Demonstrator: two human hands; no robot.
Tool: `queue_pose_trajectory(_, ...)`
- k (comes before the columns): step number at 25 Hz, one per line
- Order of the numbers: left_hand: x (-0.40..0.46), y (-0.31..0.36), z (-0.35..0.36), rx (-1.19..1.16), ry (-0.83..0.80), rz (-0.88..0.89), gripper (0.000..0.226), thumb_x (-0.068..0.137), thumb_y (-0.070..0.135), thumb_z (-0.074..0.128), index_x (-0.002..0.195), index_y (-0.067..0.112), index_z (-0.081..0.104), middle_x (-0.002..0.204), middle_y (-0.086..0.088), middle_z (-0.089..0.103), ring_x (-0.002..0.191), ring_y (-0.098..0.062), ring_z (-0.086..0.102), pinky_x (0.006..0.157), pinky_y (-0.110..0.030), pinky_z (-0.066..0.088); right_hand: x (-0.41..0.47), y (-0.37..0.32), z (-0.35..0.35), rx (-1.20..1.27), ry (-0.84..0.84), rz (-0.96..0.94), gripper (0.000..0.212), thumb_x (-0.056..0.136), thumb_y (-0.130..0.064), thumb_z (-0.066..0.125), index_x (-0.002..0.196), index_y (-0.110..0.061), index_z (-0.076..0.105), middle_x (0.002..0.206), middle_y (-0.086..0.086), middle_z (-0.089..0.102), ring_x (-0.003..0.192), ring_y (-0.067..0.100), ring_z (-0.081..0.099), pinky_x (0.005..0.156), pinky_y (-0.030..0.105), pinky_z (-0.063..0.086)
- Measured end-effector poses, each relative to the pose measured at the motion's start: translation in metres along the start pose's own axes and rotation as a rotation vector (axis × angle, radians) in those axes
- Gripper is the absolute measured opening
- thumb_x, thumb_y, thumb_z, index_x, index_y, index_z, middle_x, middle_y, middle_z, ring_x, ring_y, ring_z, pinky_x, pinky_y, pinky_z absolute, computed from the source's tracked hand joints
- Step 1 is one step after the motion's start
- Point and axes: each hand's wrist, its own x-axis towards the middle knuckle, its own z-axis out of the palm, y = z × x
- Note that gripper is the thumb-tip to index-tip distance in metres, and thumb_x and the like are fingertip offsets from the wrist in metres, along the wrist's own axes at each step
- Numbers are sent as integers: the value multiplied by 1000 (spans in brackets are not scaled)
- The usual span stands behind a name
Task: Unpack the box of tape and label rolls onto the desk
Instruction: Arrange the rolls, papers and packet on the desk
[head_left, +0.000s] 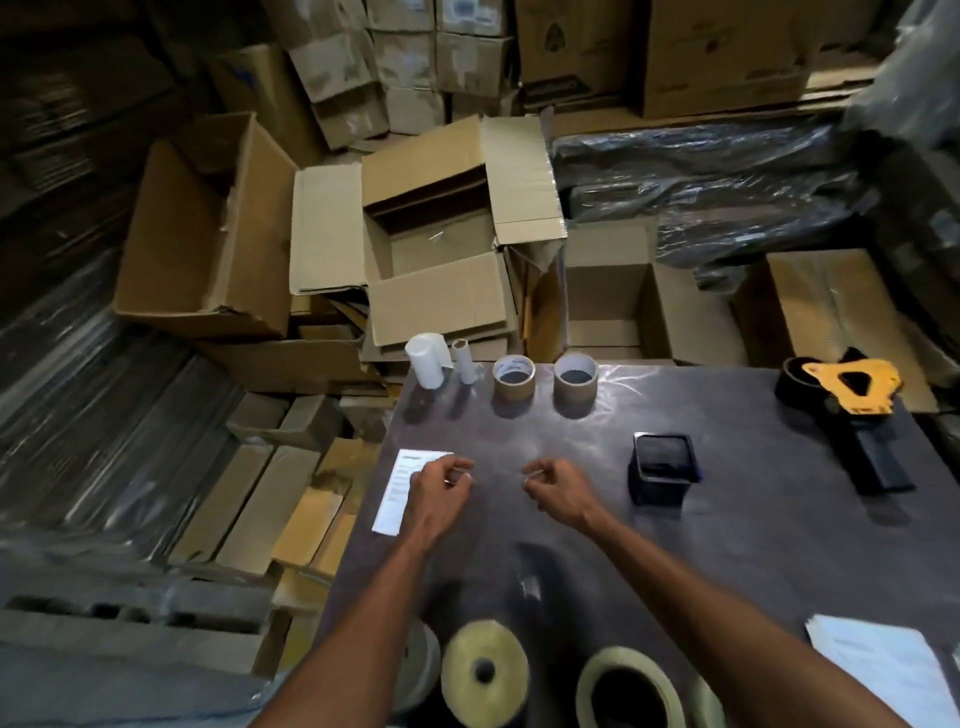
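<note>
With my left hand (439, 488) and right hand (556, 486) loosely curled, apart and holding nothing mid-frame, the open box (441, 244) sits upper centre, and reaching could topple the brown rolls (514, 376) at the desk (727, 545) edge.

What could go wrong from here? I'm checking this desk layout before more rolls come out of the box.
The white roll and thin cardboard core stand upright right at the desk's far left corner; a nudge could tip them off. The paper sheet lies at the left edge, partly under the left hand, and might get swept off. The large rolls sit at the near edge, below both forearms, so an elbow might knock them.
</note>
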Motion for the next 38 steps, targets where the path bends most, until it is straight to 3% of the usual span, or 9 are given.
queue_pose_trajectory(3,41,-13,-8,-17,-9,-32,18,84,18,66,99,25,74,84,3,73,76,-13,68,67,-22,51,36,-15,7,16,-18,20,21,82,-19,65,102,-22,72,79,-4,70,73,15,66,79,41,60)
queue_pose_trajectory(6,80,-23,-16,-14,-37,-29,19,85,16,67,100,24,74,91,0,74,77,-12,67,72,-27,56,67,-30,17,50,18,65,23,86,-18,64,109,-16,70,89,1,72,83,19,69,81,39,60)
queue_pose_trajectory(11,148,-26,-32,-61,-21,-74,28,92,12,63,120,14,66,107,-5,70,101,-20,65,79,-24,48,126,-65,28,63,57,29,32,87,-25,69,118,-16,65,108,-1,70,99,17,67,89,41,58)
queue_pose_trajectory(14,193,-31,-36,-183,-7,-176,53,88,16,70,136,19,49,118,-3,63,112,-24,62,87,-31,50,161,-93,31,99,156,18,44,87,-26,70,128,-18,58,119,1,66,108,16,63,96,38,55)
queue_pose_trajectory(17,235,-40,-35,-228,13,-236,94,75,20,83,150,27,27,146,-9,48,134,-32,48,108,-51,43,193,-112,34,70,195,19,58,85,-27,73,137,-19,49,134,5,58,118,23,58,100,42,51)
queue_pose_trajectory(21,281,-46,-29,-171,15,-234,116,63,24,90,155,30,19,157,-10,34,143,-32,34,115,-52,33,227,-113,43,25,156,40,65,83,-27,74,141,-19,44,139,10,53,125,27,53,105,45,47)
queue_pose_trajectory(23,296,-49,-22,-175,21,-184,110,58,24,91,149,31,30,150,-4,45,137,-27,42,112,-49,39,239,-114,48,37,165,46,61,83,-25,73,138,-20,47,136,9,56,122,27,55,104,46,48)
queue_pose_trajectory(29,304,-44,-14,-223,30,-91,56,71,17,86,120,21,59,117,-4,66,108,-27,62,92,-45,55,257,-119,58,-30,131,42,35,88,-23,70,121,-17,59,123,7,62,111,24,59,96,43,52)
queue_pose_trajectory(38,220,-49,-12,-201,-40,6,51,74,32,84,119,26,61,112,3,68,104,-16,62,85,-32,54,177,-92,57,-63,117,-178,33,92,-14,63,125,-17,61,117,1,67,95,11,66,88,31,57)
